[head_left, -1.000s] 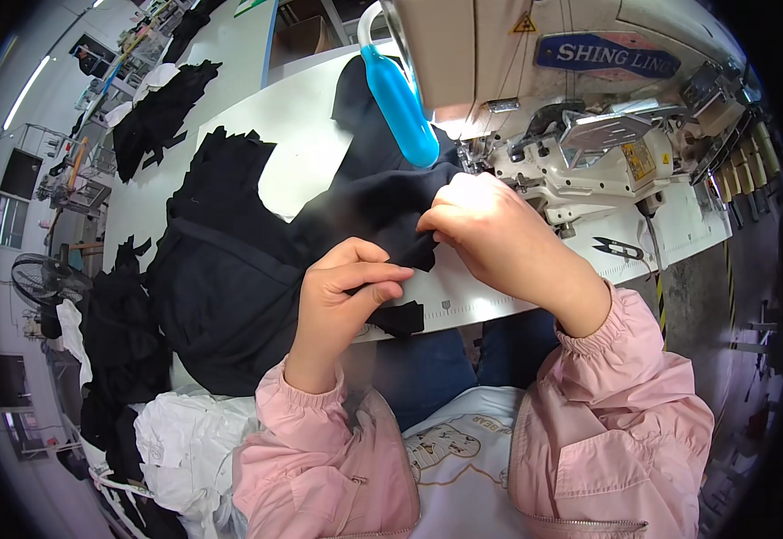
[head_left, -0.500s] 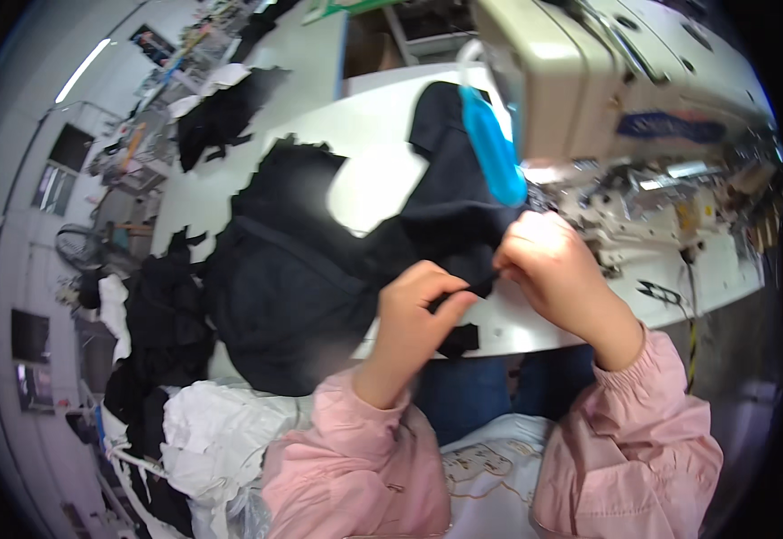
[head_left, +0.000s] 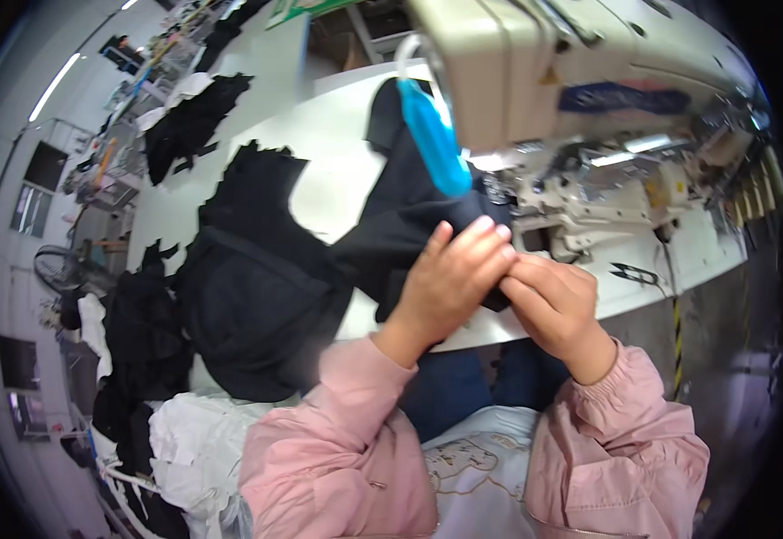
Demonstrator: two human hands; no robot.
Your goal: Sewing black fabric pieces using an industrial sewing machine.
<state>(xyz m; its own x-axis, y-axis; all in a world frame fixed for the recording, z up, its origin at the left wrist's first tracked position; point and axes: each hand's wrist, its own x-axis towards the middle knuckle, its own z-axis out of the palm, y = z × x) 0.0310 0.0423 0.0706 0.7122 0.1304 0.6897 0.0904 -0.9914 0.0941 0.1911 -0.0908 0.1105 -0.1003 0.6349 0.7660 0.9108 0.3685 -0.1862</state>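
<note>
My left hand (head_left: 456, 280) lies over a black cloth garment piece (head_left: 409, 202), its fingers stretched out and its thumb hidden underneath. Touching its fingertips, my right hand (head_left: 555, 301) is closed, fingers bent around the near right edge of the cloth. Most of that edge is hidden by both hands. The cloth spreads away from me across the white table, left of the cream sewing machine (head_left: 490, 76). From the machine head hangs a bright blue elongated piece (head_left: 436, 139) on a white loop, just above the cloth. The needle area is hard to make out.
A larger black cloth piece (head_left: 256, 305) lies on the white table (head_left: 328, 193) to the left. Thread snips (head_left: 634, 273) rest at the right near the table edge. White crumpled sheeting (head_left: 198, 440) and more dark cloth (head_left: 144, 323) sit at the lower left.
My left hand has moved up and right, from pinching the cloth edge to lying over it beside my right hand. My right hand has shifted lower. The whole view has swung slightly.
</note>
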